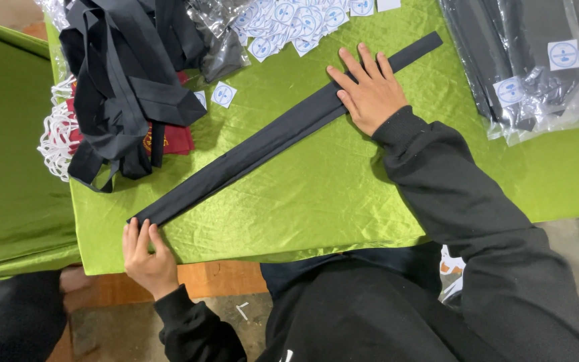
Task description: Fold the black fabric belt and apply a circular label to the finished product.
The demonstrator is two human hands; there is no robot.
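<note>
A long, narrow black cloth strip (pixel 263 144) lies folded flat and diagonal across the green-covered table (pixel 316 194). My left hand (pixel 145 258) pinches its near end at the table's front left edge. My right hand (pixel 368 90) lies flat, fingers spread, pressing on the strip near its far end.
A heap of black straps (pixel 125 74) lies at the back left over red cloth (pixel 172 137) and white cord (pixel 55 134). Several small white square stickers with blue circles (pixel 283 20) are scattered at the back. Clear bags of packed black cloth (pixel 537 60) lie at the right.
</note>
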